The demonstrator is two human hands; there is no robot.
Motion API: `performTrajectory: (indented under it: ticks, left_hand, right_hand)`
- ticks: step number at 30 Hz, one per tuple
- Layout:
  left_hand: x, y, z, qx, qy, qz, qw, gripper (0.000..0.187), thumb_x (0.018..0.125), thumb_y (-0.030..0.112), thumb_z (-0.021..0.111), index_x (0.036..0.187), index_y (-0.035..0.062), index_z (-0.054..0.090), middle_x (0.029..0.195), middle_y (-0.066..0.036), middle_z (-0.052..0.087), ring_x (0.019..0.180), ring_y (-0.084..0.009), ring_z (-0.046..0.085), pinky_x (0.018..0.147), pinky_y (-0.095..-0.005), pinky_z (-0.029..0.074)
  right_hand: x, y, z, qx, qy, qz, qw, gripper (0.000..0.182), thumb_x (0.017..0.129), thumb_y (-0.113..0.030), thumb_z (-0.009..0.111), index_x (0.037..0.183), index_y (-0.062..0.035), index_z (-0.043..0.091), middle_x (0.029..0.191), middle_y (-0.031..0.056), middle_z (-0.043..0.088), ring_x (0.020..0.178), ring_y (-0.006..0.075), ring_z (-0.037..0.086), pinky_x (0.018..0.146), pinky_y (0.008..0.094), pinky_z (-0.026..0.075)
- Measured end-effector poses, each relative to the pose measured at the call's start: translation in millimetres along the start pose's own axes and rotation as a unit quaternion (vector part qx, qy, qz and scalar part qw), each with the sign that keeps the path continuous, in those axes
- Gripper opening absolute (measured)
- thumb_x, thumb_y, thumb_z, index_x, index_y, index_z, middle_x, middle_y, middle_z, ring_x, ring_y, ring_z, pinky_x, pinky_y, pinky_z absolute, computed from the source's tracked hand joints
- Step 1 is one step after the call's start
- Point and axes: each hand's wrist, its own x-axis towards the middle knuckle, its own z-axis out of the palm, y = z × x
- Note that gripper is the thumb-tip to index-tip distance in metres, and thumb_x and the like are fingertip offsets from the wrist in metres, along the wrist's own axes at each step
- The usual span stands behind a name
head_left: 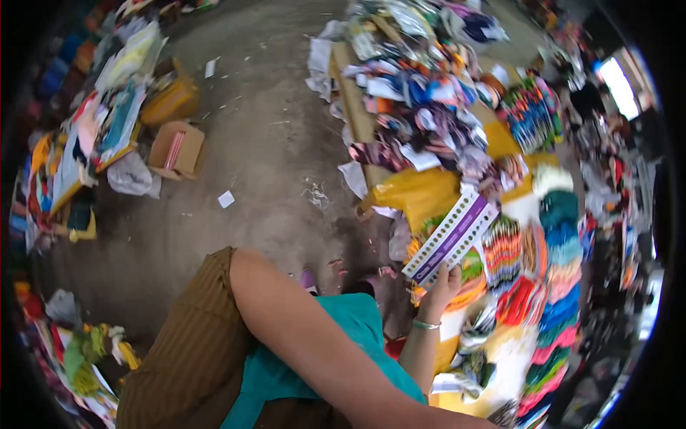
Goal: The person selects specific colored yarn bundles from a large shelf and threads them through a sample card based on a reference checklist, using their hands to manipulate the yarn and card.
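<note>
My right hand (448, 287), with a bangle at the wrist, grips the lower end of a long white card (451, 236). The card has a purple band down its middle and rows of round dark spots, perhaps holes, along both sides. It tilts up to the right over the table's yarn. Below and behind it lie striped multicolored yarn bundles (502, 245) and a red yarn hank (522, 300). My left arm (307, 329), in a brown striped sleeve, bends across my body and over the right forearm. Its hand is beyond the bottom edge.
Yarn hanks in many colors (563, 250) line the table's right side. A heap of yarn and plastic bags (421, 86) rises at the far end. On the floor stand an open cardboard box (176, 150) and a small white paper piece (226, 199). Another loaded table (71, 168) is at left.
</note>
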Motion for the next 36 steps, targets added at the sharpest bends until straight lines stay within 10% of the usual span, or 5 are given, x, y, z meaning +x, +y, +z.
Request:
performTrajectory:
  ticks: [2,14,19,22,36]
  left_hand:
    - [-32,-13,-13,-0.09,-0.077,0.26,0.958,0.033,0.098,0.023,0.056,0.12,-0.0023,0.051,0.1,-0.007,0.062,0.095,-0.0123,0.058,0.081,-0.0268,0.047]
    - [-239,126,-104,-0.003,0.038,0.412,0.91,0.032,0.096,0.013,0.059,0.123,-0.0002,0.049,0.106,-0.004,0.057,0.098,-0.0091,0.053,0.083,-0.024,0.044]
    - [-345,269,-103,0.19,0.26,0.095,0.942,0.031,0.097,0.014,0.059,0.123,0.0001,0.05,0.107,-0.004,0.057,0.096,-0.0097,0.053,0.083,-0.0239,0.044]
    - [-365,256,-150,0.033,0.105,0.486,0.867,0.029,0.097,0.015,0.059,0.121,0.0007,0.051,0.101,-0.003,0.057,0.092,-0.0085,0.053,0.08,-0.0237,0.044]
    - [-671,399,-229,0.003,0.076,0.509,0.858,0.031,0.094,0.018,0.065,0.118,0.0014,0.055,0.093,-0.001,0.058,0.084,-0.0048,0.054,0.071,-0.0194,0.044]
  right_hand:
    - [-4,-10,44,0.006,-0.022,-0.004,1.0,0.012,0.095,-0.007,0.057,0.103,0.0006,0.062,0.091,0.0028,0.065,0.076,0.0087,0.06,0.071,0.0242,0.049]
    - [137,45,256,-0.008,-0.115,0.006,0.993,0.009,0.094,-0.003,0.054,0.098,0.0011,0.061,0.091,0.0024,0.065,0.078,0.009,0.058,0.073,0.0254,0.047]
    - [206,21,434,0.003,-0.187,0.033,0.982,0.006,0.091,-0.004,0.056,0.088,-0.0016,0.06,0.082,-0.0003,0.062,0.07,0.0066,0.054,0.065,0.023,0.045]
    - [240,33,538,-0.009,-0.298,0.027,0.954,0.005,0.092,-0.003,0.057,0.094,-0.0016,0.061,0.089,0.0009,0.065,0.075,0.0071,0.057,0.068,0.0221,0.045]
    - [235,-2,1018,0.075,-0.521,0.139,0.839,0.013,0.096,-0.007,0.056,0.103,-0.0001,0.064,0.093,0.002,0.068,0.081,0.0069,0.06,0.074,0.0231,0.047]
